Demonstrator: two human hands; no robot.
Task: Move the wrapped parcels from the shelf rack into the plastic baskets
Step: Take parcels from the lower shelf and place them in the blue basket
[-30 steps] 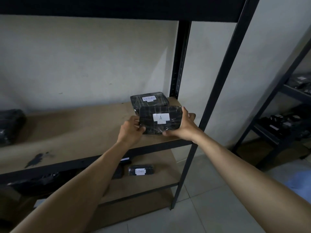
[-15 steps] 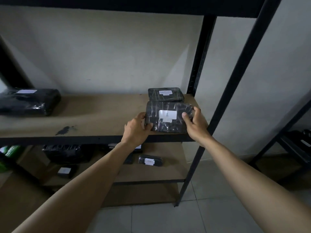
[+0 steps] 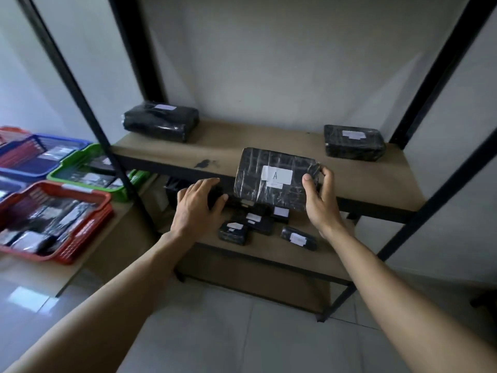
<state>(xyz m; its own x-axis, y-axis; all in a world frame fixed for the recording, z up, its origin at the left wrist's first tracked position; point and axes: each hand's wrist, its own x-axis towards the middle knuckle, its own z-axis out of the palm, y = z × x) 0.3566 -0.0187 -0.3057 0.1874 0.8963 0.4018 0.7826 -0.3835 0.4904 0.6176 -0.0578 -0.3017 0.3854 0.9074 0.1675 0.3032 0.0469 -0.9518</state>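
Parcel A, black-wrapped with a white label, is held in front of the shelf, clear of the board and over its front edge. It is tilted so that the label faces the person.

1. Grip. The right hand clamps the right end of the parcel: thumb on the labelled face, fingers curled round the far edge. This one-hand hold carries the whole load and probably suits a light, firm package.
2. Free hand. The left hand is spread and relaxed just beside the lower left corner. Contact with the wrap cannot be confirmed. Its position suggests readiness to support the parcel or to reach elsewhere.
3. Remaining stock. Two larger parcels lie on the same shelf, one at the back left and one at the back right, well apart. Several small parcels lie close together on the lower shelf.
4. Destination. The red basket, green basket and blue basket stand to the left of the rack, each already holding wrapped items. The transfer is judged to need a swing to the left, past the rack upright.
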